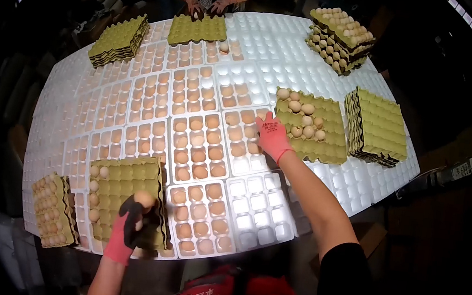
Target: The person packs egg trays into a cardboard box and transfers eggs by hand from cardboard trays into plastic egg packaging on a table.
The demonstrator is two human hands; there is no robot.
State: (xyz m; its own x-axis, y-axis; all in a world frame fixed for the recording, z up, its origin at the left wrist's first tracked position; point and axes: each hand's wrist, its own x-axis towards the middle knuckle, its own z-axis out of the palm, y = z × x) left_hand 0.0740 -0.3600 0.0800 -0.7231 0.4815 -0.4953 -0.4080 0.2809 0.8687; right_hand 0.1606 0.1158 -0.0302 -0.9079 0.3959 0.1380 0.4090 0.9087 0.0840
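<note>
My left hand (125,228), in a pink glove with dark fingers, is closed on a brown egg (144,198). It is above a pulp egg tray (127,179) that has several eggs along its left side. My right hand (273,135), in a pink glove, reaches over a partly filled clear plastic egg pack (238,166), beside another pulp tray (331,126) with several eggs (308,109). Its fingers curl downward, and whatever they hold is hidden. Between my hands are plastic packs (198,148) full of eggs.
Across the table, another person's gloved hands (223,3) work at a pulp tray (198,30). Stacked trays stand at back left (119,40) and right (375,125). Egg-filled trays stand at back right (341,37) and front left (53,211). An unfilled pack (260,208) lies near the front edge.
</note>
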